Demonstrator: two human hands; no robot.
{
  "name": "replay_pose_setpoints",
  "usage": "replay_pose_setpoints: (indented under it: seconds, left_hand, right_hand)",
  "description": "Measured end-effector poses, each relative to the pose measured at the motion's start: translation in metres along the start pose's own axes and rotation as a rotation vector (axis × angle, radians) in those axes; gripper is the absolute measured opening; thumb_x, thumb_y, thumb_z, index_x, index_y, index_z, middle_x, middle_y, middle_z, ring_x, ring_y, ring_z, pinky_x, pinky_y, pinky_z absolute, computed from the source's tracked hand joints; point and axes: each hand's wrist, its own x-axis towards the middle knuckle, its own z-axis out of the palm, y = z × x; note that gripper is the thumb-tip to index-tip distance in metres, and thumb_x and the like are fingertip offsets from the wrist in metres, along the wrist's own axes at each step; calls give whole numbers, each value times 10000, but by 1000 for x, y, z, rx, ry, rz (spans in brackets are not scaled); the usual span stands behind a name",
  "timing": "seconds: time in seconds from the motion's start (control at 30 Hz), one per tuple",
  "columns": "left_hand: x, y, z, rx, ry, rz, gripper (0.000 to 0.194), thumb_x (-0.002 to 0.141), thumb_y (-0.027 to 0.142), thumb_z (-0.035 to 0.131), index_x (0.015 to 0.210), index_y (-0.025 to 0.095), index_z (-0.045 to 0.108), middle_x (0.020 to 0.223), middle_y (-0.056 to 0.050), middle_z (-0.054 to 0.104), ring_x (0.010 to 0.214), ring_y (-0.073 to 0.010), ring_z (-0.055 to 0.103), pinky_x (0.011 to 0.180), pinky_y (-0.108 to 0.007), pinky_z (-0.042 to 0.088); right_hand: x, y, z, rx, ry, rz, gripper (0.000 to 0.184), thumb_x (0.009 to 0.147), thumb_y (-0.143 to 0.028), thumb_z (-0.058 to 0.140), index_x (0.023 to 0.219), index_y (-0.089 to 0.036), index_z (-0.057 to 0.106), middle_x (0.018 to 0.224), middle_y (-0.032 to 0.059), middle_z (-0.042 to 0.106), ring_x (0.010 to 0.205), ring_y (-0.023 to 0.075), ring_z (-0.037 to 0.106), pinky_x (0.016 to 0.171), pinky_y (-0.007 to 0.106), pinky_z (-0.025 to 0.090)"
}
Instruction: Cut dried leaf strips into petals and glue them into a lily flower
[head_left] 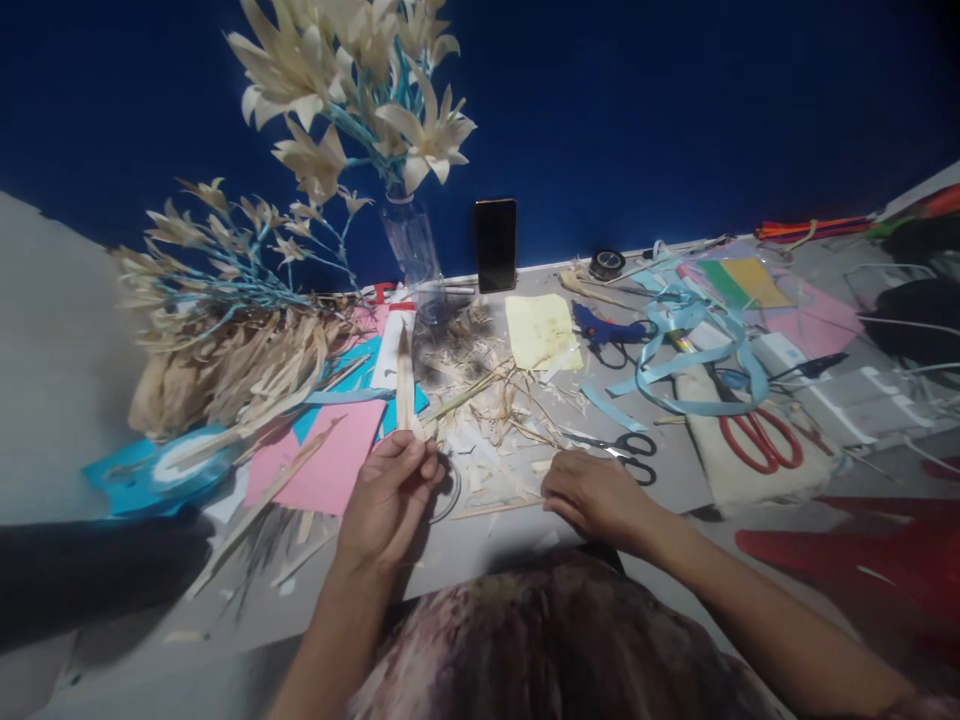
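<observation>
Below the phone [496, 245], which stands upright against the blue wall [675, 120], and off to its left as the worker sees it, I see the left hand [390, 490] pinching a dry husk strip [405, 385] between thumb and fingers, the strip pointing up and away from the worker; the right hand [596, 495] rests low, nearer side and to the phone's right, its fingers curled under, and I can't tell whether they grip anything; black-handled scissors [643, 444] lie right beside that hand, farther right of the phone; straw-like scraps [491, 405] litter the table [450, 550] on the phone's near side, between the worker's two hands and the wall.

Just left of the phone stands a clear bottle [412, 245] holding pale flowers [431, 135] on blue stems; well to the phone's left, smaller flowers lie over a heap of dry husks [232, 370], with pink paper [319, 460] on the nearer side; just in front of the phone, slightly right, is yellow paper [541, 330]; farther right come looped blue ribbon [701, 407] and red-handled scissors [761, 465].
</observation>
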Motion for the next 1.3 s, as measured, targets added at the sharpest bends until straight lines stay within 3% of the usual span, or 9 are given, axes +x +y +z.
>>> replay_pose_setpoints:
  seconds: [0.33,0.5,0.7,0.9,1.07,1.17,1.3]
  left_hand:
    - [-9,25,-1,-25,-18,91,241,669,196,876,713,182,640,701,-2,669,572,-93,516,691,-299,548]
    - [-8,20,-2,-35,-37,59,224,673,180,868,702,175,646,701,-12,671,584,-94,527,660,-267,524]
    - [-4,19,2,-46,-47,26,198,677,159,859,742,163,673,705,-21,672,570,-90,529,629,-252,504]
    - [-1,11,5,5,-98,-54,224,679,209,869,800,164,687,719,-35,686,596,-109,571,592,-227,470]
    - [-3,-9,16,81,-273,-190,246,681,291,882,740,149,690,800,-77,736,547,-105,569,542,-236,430]
    - [-2,-16,17,77,-265,-242,270,652,292,904,746,147,697,766,-91,746,638,-158,644,647,-279,485]
    - [6,-15,15,48,-208,-254,269,642,250,908,717,155,669,675,-55,716,643,-153,642,674,-271,488]
  right_hand:
    - [6,6,-10,214,89,9,228,1028,-265,434,936,-195,630,904,66,666,830,205,610,742,295,421]
    - [12,5,-22,357,156,13,253,1047,-298,392,932,-205,598,886,49,654,818,188,598,746,283,428]
    - [18,5,-19,340,96,22,288,1052,-311,355,908,-207,583,856,43,642,775,187,581,727,294,416]
    - [23,5,-17,425,168,172,321,1040,-344,354,852,-217,581,759,24,644,693,179,575,653,274,392]
    - [34,-5,-17,394,115,164,276,995,-315,433,832,-217,632,779,28,692,698,177,602,638,262,372]
    - [40,-4,-15,378,81,163,235,966,-292,473,851,-220,666,757,24,707,688,179,614,629,256,372]
    - [43,4,-16,384,-9,130,239,972,-281,490,848,-221,685,766,15,713,698,170,623,631,243,390]
